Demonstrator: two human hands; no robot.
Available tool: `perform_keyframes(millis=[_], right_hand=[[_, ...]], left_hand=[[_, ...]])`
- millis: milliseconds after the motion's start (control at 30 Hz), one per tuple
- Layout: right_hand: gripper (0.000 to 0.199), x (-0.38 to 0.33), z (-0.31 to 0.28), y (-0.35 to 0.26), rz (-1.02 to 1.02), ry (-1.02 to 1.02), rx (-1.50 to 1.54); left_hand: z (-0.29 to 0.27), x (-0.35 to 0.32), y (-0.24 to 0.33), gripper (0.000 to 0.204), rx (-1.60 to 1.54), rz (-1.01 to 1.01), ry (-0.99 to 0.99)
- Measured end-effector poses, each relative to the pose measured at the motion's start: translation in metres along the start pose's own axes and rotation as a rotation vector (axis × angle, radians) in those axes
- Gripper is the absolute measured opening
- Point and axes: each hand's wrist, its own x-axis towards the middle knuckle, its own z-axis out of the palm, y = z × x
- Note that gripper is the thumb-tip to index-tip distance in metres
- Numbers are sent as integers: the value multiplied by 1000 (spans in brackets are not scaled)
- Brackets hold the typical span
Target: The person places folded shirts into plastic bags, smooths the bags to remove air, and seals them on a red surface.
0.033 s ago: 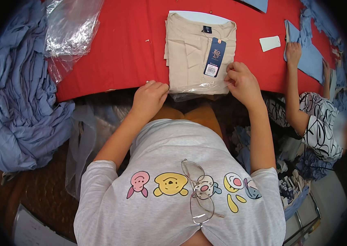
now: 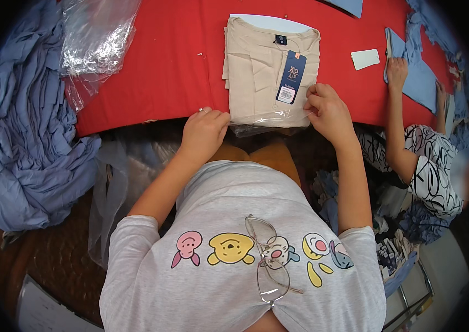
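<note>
"So, what does the folded garment (image 2: 251, 77) look like?"

"Beige, thin and a little creased, folded into a flat, neat rectangle. A dark label (image 2: 281, 40) sits inside the neck, and a white sheet (image 2: 270, 22) shows behind the neckline. A navy hang tag (image 2: 289, 77) with a pale sticker lies on the front, right of the middle."

"Where is it?"

"On the red cloth (image 2: 173, 66) of the table, straight in front of the person, its lower end at the near edge. Shiny clear plastic film (image 2: 267, 119) crosses that end and droops just past the edge; how far up it reaches, I can't tell."

"And which way does it point?"

"Neckline away from the person, hem end toward the body. The long axis runs nearly straight out from the person. The tag's own long axis leans slightly, its top to the right."

"The hands?"

"The right hand (image 2: 328, 113) is mostly closed, thumb and bent fingers pinching the film by the garment's lower right corner. The left hand (image 2: 205, 130) is loosely curled at the lower left corner, fingertips close to the film; whether it grips any, I can't tell."
</note>
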Motion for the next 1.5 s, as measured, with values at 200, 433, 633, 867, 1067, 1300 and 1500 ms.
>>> perform_keyframes(millis=[200,433,633,867,1067,1300,1500], right_hand=[[13,0,0,2,-26,9,-37],[10,-1,9,4,45,96,-27],[11,-2,2,16,137,111,231],[10,19,1,35,83,131,129],[9,43,-6,45,91,121,108],[10,93,-31,59,-67,90,2],[7,157,-60,60,-101,-187,-113]], left_hand=[[-6,15,7,15,82,-112,38],[-17,47,-3,15,-191,-327,-57],[-21,61,-4,16,-181,-155,-27],[-11,90,-19,16,35,178,104],[-5,118,-27,18,65,63,62],[-21,164,-40,14,91,7,-23],[-58,213,-39,14,111,33,-382]])
